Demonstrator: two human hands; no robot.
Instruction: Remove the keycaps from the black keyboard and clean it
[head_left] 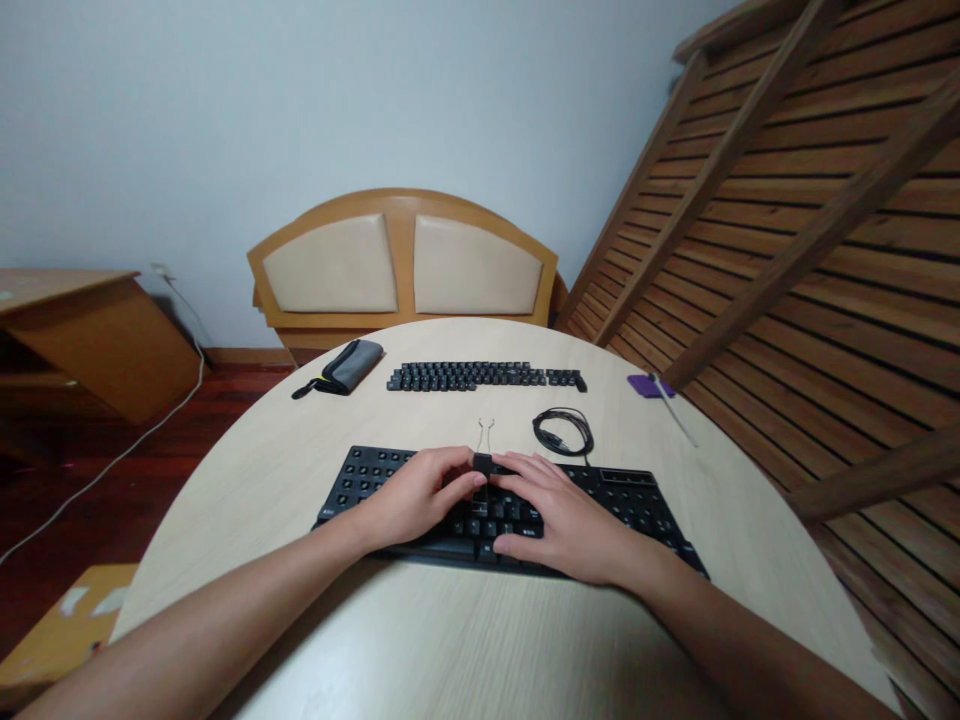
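Note:
A black keyboard lies in front of me, with bare key sockets at its left and right sides and keycaps in the lower middle. My left hand rests over its left half, thumb and forefinger pinched on the black handle of a wire keycap puller. The two wire prongs point away from me. Stretched over the middle and right of the keyboard, my right hand has its fingers apart, forefinger tip close to the puller's handle. Whether it touches the handle I cannot tell.
Loose black keycaps stand in rows behind the keyboard. A coiled cable, a grey pouch and a purple item with a thin stick on it lie on the round table. Slatted wood leans at the right.

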